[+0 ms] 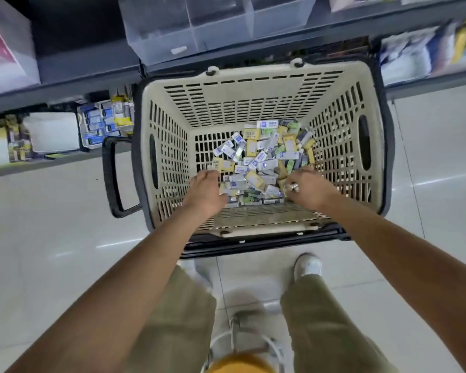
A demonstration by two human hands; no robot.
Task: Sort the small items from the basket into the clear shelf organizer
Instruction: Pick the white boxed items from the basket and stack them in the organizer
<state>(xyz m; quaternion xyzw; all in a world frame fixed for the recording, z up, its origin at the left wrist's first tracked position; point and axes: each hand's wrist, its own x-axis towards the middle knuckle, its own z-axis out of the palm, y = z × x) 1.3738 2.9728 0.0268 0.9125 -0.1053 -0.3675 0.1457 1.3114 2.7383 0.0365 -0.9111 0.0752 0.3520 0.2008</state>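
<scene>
1. Both hands are down inside the basket. The left hand and right hand have their fingers curled into the pile, but I cannot tell whether either has a packet.
2. The small packets lie heaped on the basket floor, and there are plenty to go.
3. Beyond, on the shelf, the clear organizer shows one white piece in its left compartment. The sorting looks barely begun.

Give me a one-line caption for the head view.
Left hand and right hand reach into small packaged items in a beige basket; clear shelf organizer stands beyond.
</scene>
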